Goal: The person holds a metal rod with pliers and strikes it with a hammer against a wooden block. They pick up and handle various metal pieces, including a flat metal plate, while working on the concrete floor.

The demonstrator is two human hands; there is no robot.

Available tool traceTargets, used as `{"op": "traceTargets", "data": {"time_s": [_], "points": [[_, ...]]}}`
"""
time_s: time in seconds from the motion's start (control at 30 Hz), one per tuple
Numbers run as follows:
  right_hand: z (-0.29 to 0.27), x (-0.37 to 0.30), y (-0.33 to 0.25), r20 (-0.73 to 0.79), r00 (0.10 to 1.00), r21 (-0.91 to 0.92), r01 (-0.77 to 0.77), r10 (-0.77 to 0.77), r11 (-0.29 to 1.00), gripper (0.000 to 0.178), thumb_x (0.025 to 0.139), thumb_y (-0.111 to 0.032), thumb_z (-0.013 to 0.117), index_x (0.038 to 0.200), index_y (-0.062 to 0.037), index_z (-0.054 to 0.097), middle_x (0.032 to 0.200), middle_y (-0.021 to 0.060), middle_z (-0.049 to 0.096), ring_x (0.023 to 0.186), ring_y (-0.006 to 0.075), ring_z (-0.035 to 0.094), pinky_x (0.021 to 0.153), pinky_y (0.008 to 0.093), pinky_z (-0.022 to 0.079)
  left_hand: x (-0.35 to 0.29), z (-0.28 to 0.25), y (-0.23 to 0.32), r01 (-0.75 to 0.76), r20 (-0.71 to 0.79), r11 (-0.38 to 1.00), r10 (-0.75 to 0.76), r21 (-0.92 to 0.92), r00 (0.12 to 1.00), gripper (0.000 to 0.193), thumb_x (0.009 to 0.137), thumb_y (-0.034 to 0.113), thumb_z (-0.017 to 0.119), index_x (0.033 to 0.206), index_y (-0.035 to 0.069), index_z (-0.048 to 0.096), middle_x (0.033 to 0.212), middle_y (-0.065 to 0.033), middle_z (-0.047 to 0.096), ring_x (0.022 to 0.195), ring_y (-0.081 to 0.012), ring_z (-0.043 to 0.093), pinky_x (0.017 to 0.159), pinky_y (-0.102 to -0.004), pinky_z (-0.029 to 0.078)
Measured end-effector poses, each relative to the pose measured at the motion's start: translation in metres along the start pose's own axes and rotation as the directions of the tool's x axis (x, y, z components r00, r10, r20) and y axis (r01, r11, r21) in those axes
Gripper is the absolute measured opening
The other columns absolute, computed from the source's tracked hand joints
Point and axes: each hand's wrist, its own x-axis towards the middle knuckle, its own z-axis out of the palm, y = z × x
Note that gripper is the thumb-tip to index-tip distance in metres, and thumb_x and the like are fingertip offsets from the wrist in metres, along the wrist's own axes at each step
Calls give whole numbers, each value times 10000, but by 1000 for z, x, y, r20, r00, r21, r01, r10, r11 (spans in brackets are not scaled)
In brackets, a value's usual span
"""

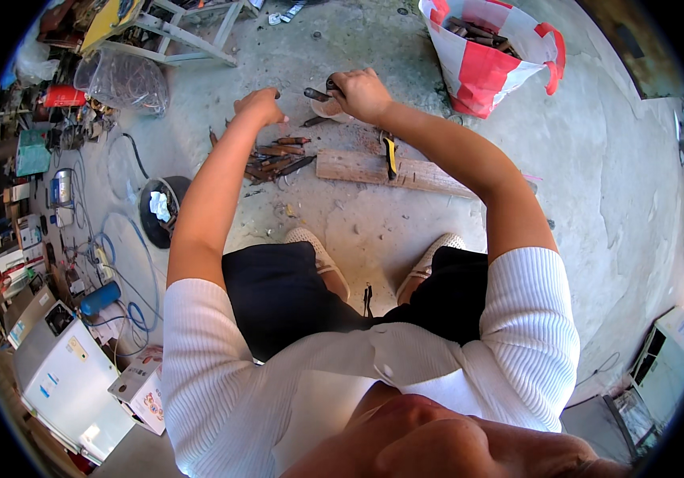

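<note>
My right hand (363,94) is closed around a dark cylindrical piece (317,94) with a rounded end. It is above a small round bowl (331,108). To its left, my left hand (259,107) has its thumb apart from the fingers, which are partly hidden by the back of the hand. I see nothing clearly held there. Below it lies a pile of brown and dark cylindrical pieces (276,159) on the floor. A wooden board (350,166) lies nearer to me, with a yellow and black hand tool (390,156) across it.
A red and white bag (481,73) holding more dark pieces stands at the far right. Beside my left forearm sits a black round tub (153,227). Hoses (131,275) and clutter line the left side. A metal stand (178,36) is at the far left.
</note>
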Motion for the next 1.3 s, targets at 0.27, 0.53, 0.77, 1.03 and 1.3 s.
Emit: {"op": "traceTargets", "data": {"time_s": [0.27, 0.53, 0.77, 1.03, 1.3], "points": [[-1, -7, 0, -103, 993, 44, 58, -54, 997, 199, 849, -269, 580, 928, -89, 606, 877, 95, 663, 911, 278, 602, 795, 410, 400, 1, 2, -1, 14, 86, 1000, -13, -19, 996, 693, 701, 414, 781, 1294, 164, 526, 1313, -58, 550, 1222, -252, 511, 971, -416, 404], [0, 2, 1, 2, 1000, 34, -10, 10, 999, 250, 838, -300, 597, 939, -72, 606, 850, 122, 660, 868, 303, 610, 798, 420, 414, 4, 7, 1, 9, 101, 1000, -8, 0, 995, 694, 700, 416, 777, 1292, 156, 526, 1301, -60, 558, 1201, -257, 529, 963, -415, 425], [-76, 21, 24, -335, 942, -88, -36, 5, 995, 246, 836, -336, 608, 930, -110, 626, 755, 84, 651, 766, 294, 626, 710, 449, 406, 9, 14, -15, -21, 110, 999, 25, -42, 994, 697, 691, 412, 779, 1281, 134, 533, 1291, -72, 562, 1190, -265, 535, 949, -394, 445], [-210, -36, 141, -607, 794, -569, -408, -30, 714, 334, 828, -404, 638, 1060, -163, 640, 760, 46, 669, 741, 262, 628, 673, 429, 428, 22, 38, -29, -125, 22, 985, 129, -118, 991, 499, 714, 309, 756, 1154, 121, 612, 1091, -109, 656, 1034, -283, 613, 870, -373, 482], [-182, -69, 92, -311, 951, -579, -181, -10, 795, 203, 816, -291, 664, 971, -161, 654, 739, -5, 635, 770, 226, 603, 755, 403, 399, 29, 91, -31, -340, -50, 936, 337, -89, 940, 288, 774, 241, 694, 1030, 123, 636, 1024, -56, 665, 1000, -260, 615, 824, -401, 466]]}}
